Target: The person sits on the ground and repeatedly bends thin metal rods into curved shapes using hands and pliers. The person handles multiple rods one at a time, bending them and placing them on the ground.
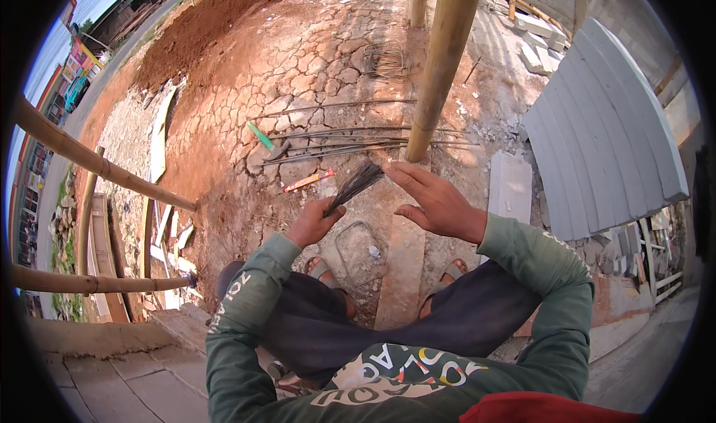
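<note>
A bundle of thin dark wires (353, 190) is gripped in my left hand (313, 220), slanting up to the right. My right hand (440, 203) is open, fingers stretched and thumb apart, its fingertips at the bundle's upper end; whether they touch it I cannot tell. Beyond the hands lie long steel rods (335, 134) and a hammer with a green handle (260, 136). A slim orange packet (309, 181) lies left of the bundle. A bent wire loop (339, 242) lies on the ground between my sandalled feet.
Bamboo poles (436, 73) stand ahead and cross at the left (112, 168). Pale blocks (597, 140) are stacked at the right, with rubble below. A coil of wire (384, 61) lies on cracked ground; red soil (194, 32), a road and a parked vehicle are farther off.
</note>
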Demonstrator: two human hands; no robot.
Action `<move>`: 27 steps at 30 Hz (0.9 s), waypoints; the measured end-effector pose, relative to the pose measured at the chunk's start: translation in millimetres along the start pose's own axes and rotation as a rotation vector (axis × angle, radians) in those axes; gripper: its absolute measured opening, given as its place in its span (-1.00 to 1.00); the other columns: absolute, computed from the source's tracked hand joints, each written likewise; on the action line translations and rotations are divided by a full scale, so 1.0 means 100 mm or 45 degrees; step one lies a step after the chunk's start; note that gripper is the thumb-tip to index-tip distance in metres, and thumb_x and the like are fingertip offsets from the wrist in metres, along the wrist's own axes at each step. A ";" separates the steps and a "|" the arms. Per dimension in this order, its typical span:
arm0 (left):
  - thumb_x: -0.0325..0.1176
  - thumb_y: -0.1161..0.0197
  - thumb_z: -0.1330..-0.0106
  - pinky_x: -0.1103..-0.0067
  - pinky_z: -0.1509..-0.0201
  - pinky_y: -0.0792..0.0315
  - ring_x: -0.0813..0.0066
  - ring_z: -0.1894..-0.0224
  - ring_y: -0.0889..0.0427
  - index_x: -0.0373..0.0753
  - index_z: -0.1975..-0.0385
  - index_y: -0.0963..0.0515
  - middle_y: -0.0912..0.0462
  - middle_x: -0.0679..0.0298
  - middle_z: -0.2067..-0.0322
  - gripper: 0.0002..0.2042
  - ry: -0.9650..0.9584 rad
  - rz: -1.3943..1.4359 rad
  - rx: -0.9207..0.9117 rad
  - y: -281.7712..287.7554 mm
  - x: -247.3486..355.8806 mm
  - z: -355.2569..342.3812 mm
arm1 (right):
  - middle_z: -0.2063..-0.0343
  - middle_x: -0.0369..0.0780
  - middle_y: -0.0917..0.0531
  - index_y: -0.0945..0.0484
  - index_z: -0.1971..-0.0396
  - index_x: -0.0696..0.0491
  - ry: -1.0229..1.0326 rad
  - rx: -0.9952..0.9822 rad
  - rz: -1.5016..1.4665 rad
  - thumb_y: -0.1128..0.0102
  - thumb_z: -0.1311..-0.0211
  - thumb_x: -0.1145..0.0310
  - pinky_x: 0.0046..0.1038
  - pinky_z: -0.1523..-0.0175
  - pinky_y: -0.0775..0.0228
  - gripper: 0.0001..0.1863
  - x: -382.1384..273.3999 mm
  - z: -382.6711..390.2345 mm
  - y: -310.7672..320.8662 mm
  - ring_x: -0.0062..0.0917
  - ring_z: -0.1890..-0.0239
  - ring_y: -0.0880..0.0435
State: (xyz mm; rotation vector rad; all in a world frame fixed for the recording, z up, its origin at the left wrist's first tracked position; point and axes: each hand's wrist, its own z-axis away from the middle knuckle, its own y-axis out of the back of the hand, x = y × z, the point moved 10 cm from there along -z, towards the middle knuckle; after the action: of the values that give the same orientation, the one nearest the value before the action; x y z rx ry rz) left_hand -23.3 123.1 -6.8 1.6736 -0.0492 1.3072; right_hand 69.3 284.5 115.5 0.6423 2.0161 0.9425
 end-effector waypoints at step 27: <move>-0.14 -0.14 -0.39 0.37 0.42 -0.26 0.38 0.56 -0.28 -0.36 0.32 -0.51 -0.38 0.12 0.64 -0.67 0.048 0.077 0.011 -0.05 -0.18 -0.04 | -0.16 -0.13 -0.41 -0.18 -0.32 0.05 0.107 -0.106 0.129 -0.32 -0.02 0.35 -0.33 -0.13 -0.42 -0.19 0.04 0.04 -0.12 -0.21 -0.10 -0.50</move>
State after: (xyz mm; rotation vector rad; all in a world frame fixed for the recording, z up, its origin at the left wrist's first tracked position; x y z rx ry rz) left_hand -30.8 119.5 -24.0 1.6659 -0.0725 1.3855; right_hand 69.7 281.9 102.6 0.6740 2.0215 1.1246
